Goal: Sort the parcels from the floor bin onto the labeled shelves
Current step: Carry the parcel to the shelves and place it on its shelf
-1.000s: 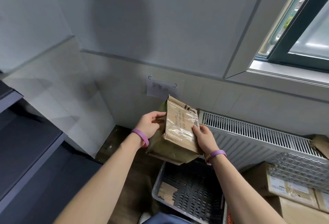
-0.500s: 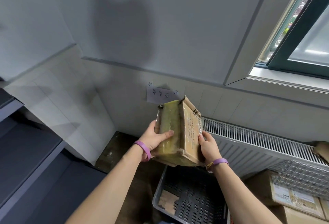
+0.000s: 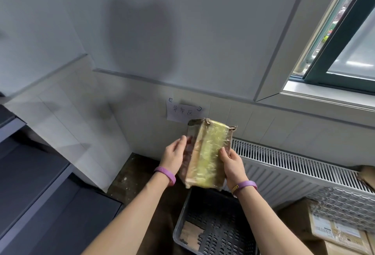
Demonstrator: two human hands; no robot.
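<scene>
A brown cardboard parcel [image 3: 207,153] wrapped in yellowish clear tape is held upright in front of the wall, above the grey perforated floor bin [image 3: 215,226]. My left hand [image 3: 174,155] lies against its left side with fingers nearly straight. My right hand [image 3: 230,162] grips its right edge, thumb on the taped face. Both wrists wear purple bands. A handwritten paper label [image 3: 181,110] is stuck on the wall just above the parcel. A scrap of cardboard lies in the bin.
A white radiator [image 3: 294,167] runs along the wall to the right. Cardboard boxes [image 3: 341,232] with shipping labels are stacked at the lower right. Dark shelves [image 3: 30,173] stand at the left. A window [image 3: 345,41] is at the upper right.
The parcel has been turned in my hands, so the taped yellowish face now points at me. My left hand has slid from a grip to a flatter touch on its side.
</scene>
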